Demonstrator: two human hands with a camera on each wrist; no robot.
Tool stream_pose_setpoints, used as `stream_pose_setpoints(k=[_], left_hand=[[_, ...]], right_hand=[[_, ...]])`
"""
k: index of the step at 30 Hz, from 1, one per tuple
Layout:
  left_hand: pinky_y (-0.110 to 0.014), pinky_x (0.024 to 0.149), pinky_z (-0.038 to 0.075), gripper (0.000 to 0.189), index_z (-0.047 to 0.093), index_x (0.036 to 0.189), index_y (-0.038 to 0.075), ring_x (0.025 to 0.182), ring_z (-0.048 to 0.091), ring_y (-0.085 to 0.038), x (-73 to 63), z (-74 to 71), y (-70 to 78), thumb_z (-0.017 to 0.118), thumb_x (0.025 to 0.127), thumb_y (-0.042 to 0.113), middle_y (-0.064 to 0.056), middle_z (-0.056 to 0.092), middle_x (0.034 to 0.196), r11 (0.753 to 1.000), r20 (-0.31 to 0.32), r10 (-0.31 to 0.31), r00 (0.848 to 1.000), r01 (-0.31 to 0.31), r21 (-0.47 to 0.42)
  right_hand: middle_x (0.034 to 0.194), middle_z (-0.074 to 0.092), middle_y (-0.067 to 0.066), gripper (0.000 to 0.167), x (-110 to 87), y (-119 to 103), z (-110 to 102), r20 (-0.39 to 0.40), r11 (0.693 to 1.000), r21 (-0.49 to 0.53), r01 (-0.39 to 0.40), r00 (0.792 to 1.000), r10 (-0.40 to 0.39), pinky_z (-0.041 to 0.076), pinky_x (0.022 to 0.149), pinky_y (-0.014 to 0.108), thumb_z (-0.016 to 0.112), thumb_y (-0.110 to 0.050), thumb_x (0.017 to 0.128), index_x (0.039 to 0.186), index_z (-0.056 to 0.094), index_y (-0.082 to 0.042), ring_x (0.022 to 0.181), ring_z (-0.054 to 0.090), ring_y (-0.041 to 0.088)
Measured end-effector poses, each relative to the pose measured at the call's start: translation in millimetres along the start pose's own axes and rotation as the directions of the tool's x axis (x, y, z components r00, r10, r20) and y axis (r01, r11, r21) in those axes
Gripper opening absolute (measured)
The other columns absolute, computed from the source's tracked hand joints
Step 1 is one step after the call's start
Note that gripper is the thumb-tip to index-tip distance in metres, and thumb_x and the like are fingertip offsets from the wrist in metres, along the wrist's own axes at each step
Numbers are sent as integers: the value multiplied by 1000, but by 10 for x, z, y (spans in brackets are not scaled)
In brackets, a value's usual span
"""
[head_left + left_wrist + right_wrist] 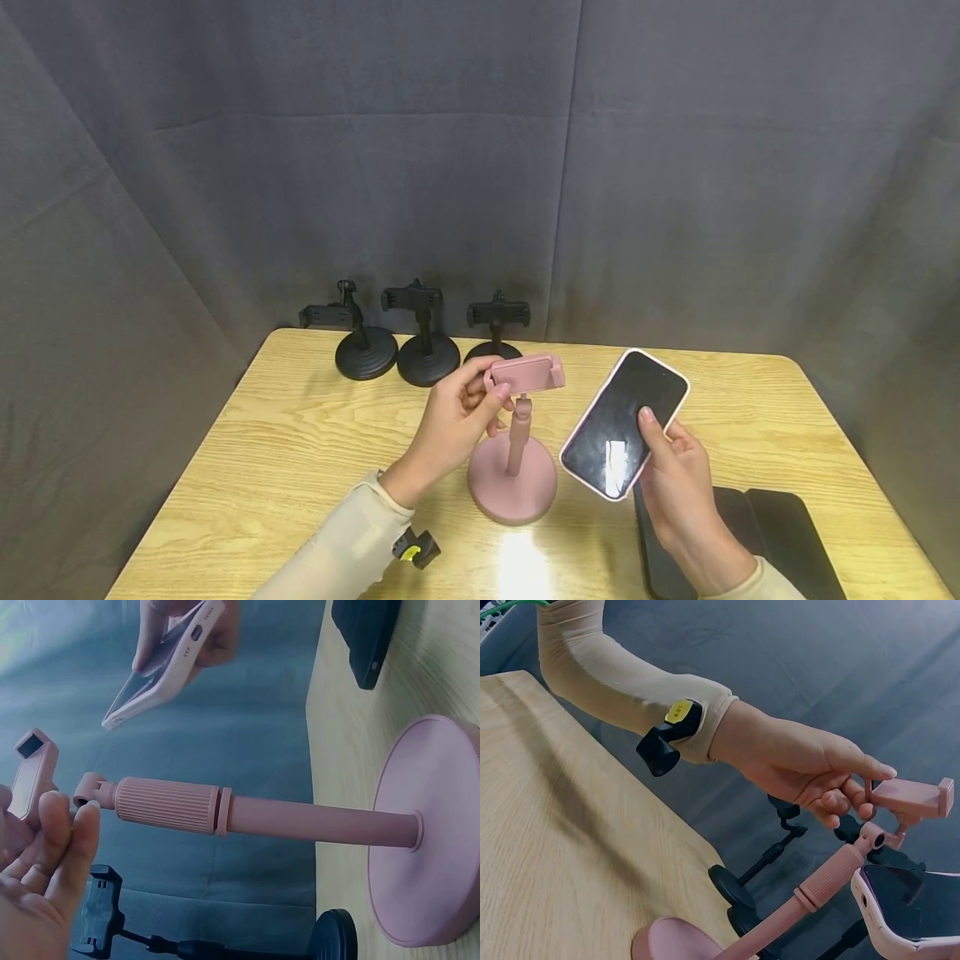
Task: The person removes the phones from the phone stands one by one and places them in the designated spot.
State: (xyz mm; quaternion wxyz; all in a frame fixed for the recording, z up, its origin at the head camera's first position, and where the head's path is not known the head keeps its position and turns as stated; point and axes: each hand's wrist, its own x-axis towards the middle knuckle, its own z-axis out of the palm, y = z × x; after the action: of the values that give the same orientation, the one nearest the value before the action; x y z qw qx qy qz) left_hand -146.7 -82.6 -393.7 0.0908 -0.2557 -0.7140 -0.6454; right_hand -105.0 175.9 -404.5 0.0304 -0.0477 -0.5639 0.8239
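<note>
A pink phone stand [516,467] with a round base stands upright on the wooden table. My left hand [457,408] pinches the left end of its clamp [527,374], thumb in front and fingers behind. In the right wrist view the same left hand [802,761] grips the clamp's end. My right hand [678,475] holds a smartphone [622,425] in a pale pink case, tilted, its dark screen up and the thumb on the glass. The phone [161,675] is in the air to the right of the stand, apart from the clamp.
Three black phone stands, a left one [366,354], a middle one [427,360] and a right one [498,321], line the table's back edge. A black folding case or tablet [780,525] lies at the front right, partly under my right hand. A grey curtain [480,167] hangs behind.
</note>
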Motion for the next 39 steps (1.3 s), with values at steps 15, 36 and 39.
stream_pose_setpoints(k=[15,36,39], left_hand=[[-20,50,54,33,58,129,-10,51,59,-5,62,12,29,62,100,4,-33,72,90,993,-15,-48,999,46,-106],[-24,47,53,31,62,127,-7,49,58,-8,219,53,132,63,100,7,-28,74,89,995,8,-79,997,79,-58],[-22,47,51,31,61,127,-8,48,57,-7,247,62,150,63,100,6,-29,74,88,995,-7,-80,997,79,-65]], right_hand=[[96,78,-13,15,8,50,-89,-15,1000,-18,-6,1000,5,56,87,17,54,-26,106,110,68,-23,94,72,0],[98,78,-12,14,21,76,-141,-35,1000,7,-15,999,15,58,85,18,56,-24,105,107,70,-23,95,73,0],[96,78,-12,15,20,81,-155,-47,1000,18,-13,999,14,58,84,18,56,-23,105,106,70,-23,93,73,0]])
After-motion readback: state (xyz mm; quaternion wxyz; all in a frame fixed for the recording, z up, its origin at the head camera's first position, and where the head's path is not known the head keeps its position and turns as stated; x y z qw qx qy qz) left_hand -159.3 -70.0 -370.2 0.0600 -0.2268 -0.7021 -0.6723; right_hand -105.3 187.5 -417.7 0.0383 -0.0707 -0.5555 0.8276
